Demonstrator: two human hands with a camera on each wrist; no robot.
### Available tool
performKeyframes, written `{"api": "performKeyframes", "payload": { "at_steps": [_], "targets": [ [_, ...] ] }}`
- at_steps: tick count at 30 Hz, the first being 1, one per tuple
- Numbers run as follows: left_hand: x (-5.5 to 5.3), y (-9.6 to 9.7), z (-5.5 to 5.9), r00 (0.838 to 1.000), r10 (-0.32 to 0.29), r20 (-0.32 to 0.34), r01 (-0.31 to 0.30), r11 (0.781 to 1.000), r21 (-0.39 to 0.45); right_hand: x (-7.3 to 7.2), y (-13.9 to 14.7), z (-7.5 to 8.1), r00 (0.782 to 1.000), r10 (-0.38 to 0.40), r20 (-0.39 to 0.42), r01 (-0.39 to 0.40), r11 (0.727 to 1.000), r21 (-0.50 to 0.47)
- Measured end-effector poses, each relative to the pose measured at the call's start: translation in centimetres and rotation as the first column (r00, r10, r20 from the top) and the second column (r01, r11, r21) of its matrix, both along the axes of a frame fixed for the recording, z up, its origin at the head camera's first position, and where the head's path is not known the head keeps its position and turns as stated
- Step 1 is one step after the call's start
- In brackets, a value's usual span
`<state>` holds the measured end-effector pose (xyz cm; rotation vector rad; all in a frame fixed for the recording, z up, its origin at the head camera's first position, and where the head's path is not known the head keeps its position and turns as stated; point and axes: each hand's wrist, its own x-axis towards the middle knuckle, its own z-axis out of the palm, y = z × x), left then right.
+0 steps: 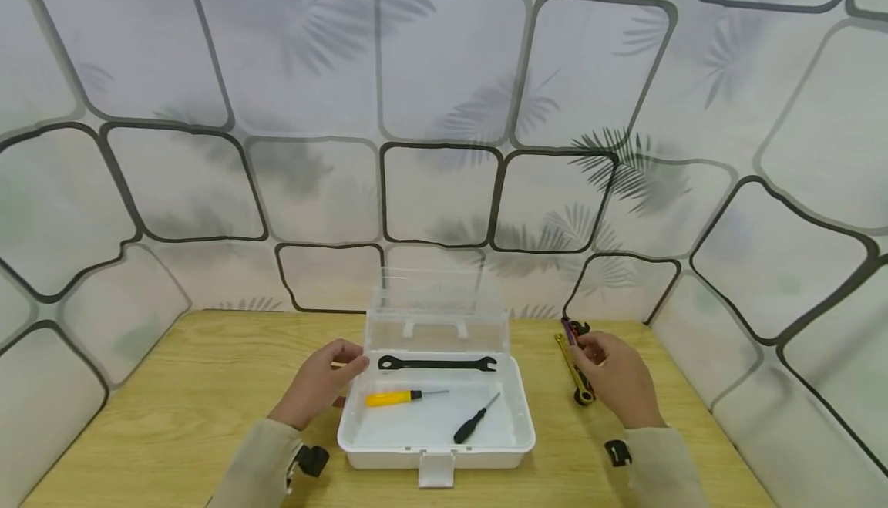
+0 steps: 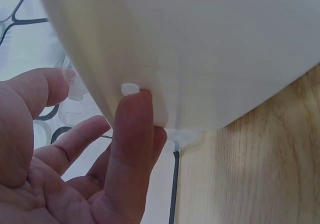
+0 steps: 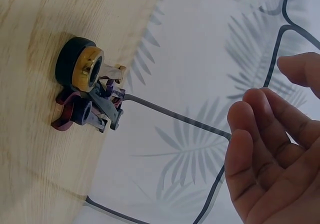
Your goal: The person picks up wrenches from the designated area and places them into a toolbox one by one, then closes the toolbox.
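Observation:
A white plastic toolbox (image 1: 435,458) with its clear lid raised stands before me. My left hand (image 1: 324,385) holds its back left corner. In the left wrist view, a finger (image 2: 132,134) of that hand lies against the outer wall (image 2: 210,54), with the thumb near the rim. Inside the box are a black wrench (image 1: 437,364), a yellow-handled screwdriver (image 1: 391,398) and a black screwdriver (image 1: 470,425). My right hand (image 1: 617,377) hovers beside a gold wrench (image 1: 573,369), which lies among other wrenches. In the right wrist view, its loosely bent fingers are apart from the wrenches (image 3: 90,84) and hold nothing.
The wood-grain table (image 1: 229,385) carries everything. A patterned backdrop (image 1: 444,192) rises along its back and sides. The raised clear lid (image 1: 437,300) stands at the box's back edge, close to the backdrop.

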<state>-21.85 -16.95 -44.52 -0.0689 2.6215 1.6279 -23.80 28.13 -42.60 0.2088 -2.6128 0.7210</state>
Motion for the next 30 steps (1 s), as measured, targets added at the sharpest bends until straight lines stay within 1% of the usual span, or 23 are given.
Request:
{"api": "performKeyframes", "payload": {
  "at_steps": [6,13,19,26,30],
  "targets": [
    [0.1,-0.1,0.2,1.000,0.008,0.010,-0.007,1.000,-0.014,-0.2,0.1,-0.2,0.999,-0.012,0.031,0.012,1.000,0.012],
    [0.1,0.2,0.6,1.000,0.000,-0.001,0.000,1.000,-0.021,0.1,0.4,0.0,0.995,-0.049,0.089,0.046,0.998,0.035],
    [0.2,0.2,0.3,1.000,0.004,0.019,-0.003,1.000,-0.020,0.3,0.7,-0.2,0.982,-0.080,0.174,0.070,0.996,0.063],
    [0.0,0.2,0.2,1.000,0.005,0.004,-0.005,1.000,-0.029,0.1,0.9,-0.6,0.973,-0.092,0.213,0.068,0.991,0.117],
    [-0.1,0.2,0.4,1.000,-0.002,0.003,0.002,1.000,-0.030,0.0,1.1,-0.7,0.960,-0.109,0.258,0.074,0.987,0.140]
  ]
}}
